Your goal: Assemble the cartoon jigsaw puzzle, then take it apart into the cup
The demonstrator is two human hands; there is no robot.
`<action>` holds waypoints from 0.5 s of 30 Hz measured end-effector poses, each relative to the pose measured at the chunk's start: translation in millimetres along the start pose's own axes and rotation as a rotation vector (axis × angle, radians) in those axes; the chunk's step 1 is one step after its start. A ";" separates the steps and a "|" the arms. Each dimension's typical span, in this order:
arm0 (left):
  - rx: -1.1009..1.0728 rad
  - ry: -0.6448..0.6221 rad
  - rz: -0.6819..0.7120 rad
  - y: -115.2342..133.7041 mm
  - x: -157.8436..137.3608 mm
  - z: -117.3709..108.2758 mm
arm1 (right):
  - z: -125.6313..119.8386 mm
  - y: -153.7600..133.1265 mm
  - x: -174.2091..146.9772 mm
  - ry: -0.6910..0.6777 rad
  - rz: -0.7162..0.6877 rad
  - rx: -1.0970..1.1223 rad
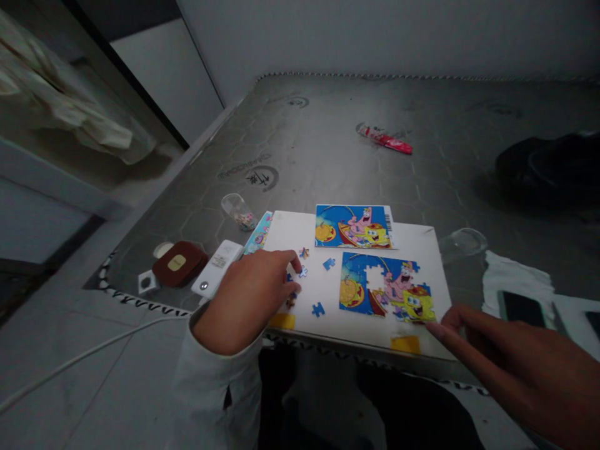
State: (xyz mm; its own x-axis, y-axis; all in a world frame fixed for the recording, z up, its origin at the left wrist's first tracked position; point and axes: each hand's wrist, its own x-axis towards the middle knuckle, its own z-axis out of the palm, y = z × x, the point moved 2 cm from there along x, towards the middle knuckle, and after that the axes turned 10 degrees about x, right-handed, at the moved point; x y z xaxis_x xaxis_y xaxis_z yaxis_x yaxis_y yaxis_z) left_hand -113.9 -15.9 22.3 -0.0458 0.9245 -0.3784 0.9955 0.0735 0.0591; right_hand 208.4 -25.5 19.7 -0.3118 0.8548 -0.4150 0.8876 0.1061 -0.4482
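Note:
My left hand reaches over the left part of a white board, index finger and thumb a little apart. Right at those fingertips lies a small light-blue jigsaw piece; whether they touch it I cannot tell. Other loose pieces lie partly under the hand. Two blue pieces, one upper and one lower, lie between it and a partly assembled cartoon jigsaw puzzle, which has gaps in its top and middle. At the puzzle's lower right corner is the thumb of my right hand, its other fingers bent and nothing visible in them.
Above the puzzle lies a matching picture card. Clear cups lie left and right of the board. Left are a white device and a brown case. A phone, white tissue and red wrapper lie around.

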 end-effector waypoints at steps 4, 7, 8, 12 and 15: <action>-0.004 0.013 -0.008 -0.5 2.0 1.6 | -3.1 12.4 3.4 -0.025 0.137 0.001; -0.021 0.019 0.003 0.2 2.2 1.7 | -3.0 13.7 2.3 -0.041 0.154 0.020; -0.023 0.013 0.000 0.2 2.2 1.6 | -2.6 12.1 1.8 -0.051 0.150 0.029; -0.014 0.010 -0.010 -0.2 2.1 0.4 | 0.2 5.1 0.6 -0.081 0.125 0.053; -0.007 0.054 0.012 0.0 2.7 -1.6 | 2.7 6.5 0.3 -0.042 0.080 0.073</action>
State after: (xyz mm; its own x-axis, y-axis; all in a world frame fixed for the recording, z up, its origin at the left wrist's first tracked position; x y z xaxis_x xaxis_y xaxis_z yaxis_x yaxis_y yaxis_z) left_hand -114.2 -12.9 22.8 -0.0388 0.9442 -0.3272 0.9954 0.0651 0.0700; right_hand 213.1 -25.9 14.6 -0.2560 0.8368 -0.4840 0.8836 -0.0005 -0.4682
